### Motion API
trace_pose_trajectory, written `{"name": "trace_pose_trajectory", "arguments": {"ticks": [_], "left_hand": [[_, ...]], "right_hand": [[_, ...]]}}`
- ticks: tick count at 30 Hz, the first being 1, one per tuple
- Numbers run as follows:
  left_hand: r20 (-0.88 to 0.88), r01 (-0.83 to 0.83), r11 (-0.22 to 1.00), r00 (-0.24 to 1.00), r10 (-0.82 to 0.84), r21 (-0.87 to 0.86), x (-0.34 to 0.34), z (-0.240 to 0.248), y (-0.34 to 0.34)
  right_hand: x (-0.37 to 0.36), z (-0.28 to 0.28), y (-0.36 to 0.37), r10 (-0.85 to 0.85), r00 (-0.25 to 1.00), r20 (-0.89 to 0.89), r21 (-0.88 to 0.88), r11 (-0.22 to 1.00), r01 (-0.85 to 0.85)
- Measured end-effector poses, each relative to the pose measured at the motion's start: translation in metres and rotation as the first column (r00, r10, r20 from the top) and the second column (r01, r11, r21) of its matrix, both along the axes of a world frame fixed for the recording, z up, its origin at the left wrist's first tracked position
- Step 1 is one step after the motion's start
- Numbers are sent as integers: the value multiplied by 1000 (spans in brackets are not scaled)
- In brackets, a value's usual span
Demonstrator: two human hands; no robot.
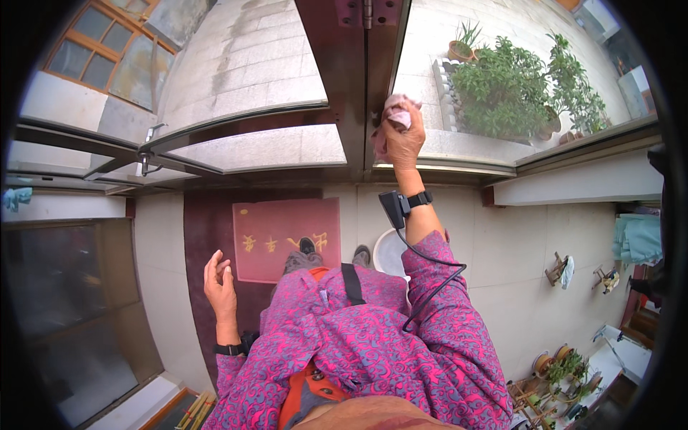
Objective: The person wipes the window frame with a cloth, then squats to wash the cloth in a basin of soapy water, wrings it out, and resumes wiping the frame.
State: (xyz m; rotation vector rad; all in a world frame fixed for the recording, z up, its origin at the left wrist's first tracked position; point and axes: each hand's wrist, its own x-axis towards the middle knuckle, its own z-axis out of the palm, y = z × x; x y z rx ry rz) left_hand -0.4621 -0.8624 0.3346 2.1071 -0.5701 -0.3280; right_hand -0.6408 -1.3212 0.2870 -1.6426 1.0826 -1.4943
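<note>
Raised ahead of me, my right hand [403, 143] is closed around a bunched pink cloth [401, 111]. It presses the cloth against the dark metal door frame [356, 93], beside a glass pane [502, 57]. Part of the cloth hangs below the fingers along the frame. My left hand [220, 283] is held low at my left side, away from the frame, with its fingers apart and nothing in it. Dark straps circle both wrists; a small black device with a cable sits at the right one.
A white basin [391, 256] stands by my feet, partly hidden by my right sleeve. Under me lies a red mat [287, 240]. A door handle [147, 154] juts out at left. Potted plants [502, 86] are beyond the glass; small stools [557, 270] stand at right.
</note>
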Motion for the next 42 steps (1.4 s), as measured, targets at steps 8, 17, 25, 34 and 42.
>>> {"name": "trace_pose_trajectory", "arguments": {"ticks": [8, 17, 25, 34, 42], "left_hand": [[12, 44, 999, 999, -44, 33, -1, -1, -14], [-5, -32, 999, 999, 32, 24, -10, -6, -4], [-27, -50, 994, 998, 53, 94, -23, -8, 13], [-119, 154, 962, 984, -130, 224, 6, -30, 11], [-226, 484, 766, 875, -428, 423, 31, -51, 26]], "right_hand": [[3, 44, 23, 62, 991, 115, -206, 978, -37], [10, -17, 37, -26, 976, -214, -248, 968, -28], [-32, -107, 81, 184, 975, -127, 342, 931, -131], [-135, -139, 163, 91, 961, -262, 518, 853, 61], [-163, -136, 244, -67, 958, -280, 606, 762, 230]]}}
